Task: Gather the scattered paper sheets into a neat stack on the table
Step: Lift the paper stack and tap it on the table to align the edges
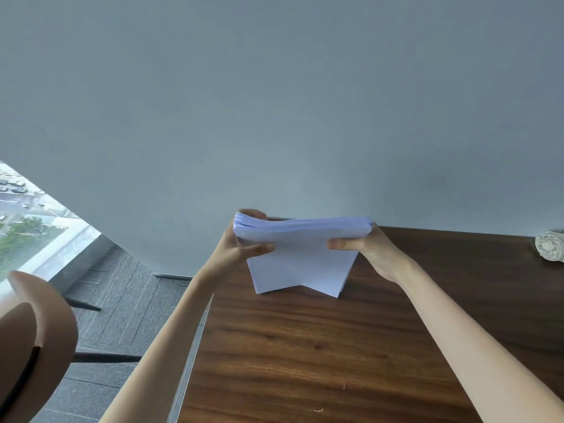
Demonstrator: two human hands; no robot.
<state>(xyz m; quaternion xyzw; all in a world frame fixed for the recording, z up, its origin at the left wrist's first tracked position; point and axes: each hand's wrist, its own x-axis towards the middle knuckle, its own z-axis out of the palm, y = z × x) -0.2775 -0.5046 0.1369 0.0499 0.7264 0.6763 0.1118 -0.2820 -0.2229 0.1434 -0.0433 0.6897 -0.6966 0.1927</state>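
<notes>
A thick bundle of white paper sheets [300, 261] stands on its lower edge on the dark wooden table [335, 346], near the far left corner. My left hand [241, 239] grips the bundle's left side, thumb across the front and fingers behind. My right hand [363, 244] grips the right side the same way. The sheets bow between the hands, and their lower edges fan out unevenly where they meet the table.
A crumpled pale cloth [551, 245] lies at the table's far right. A brown chair [33, 346] stands to the left over grey floor tiles [122, 300]. A grey wall rises right behind the table, with a window [24, 221] at the left.
</notes>
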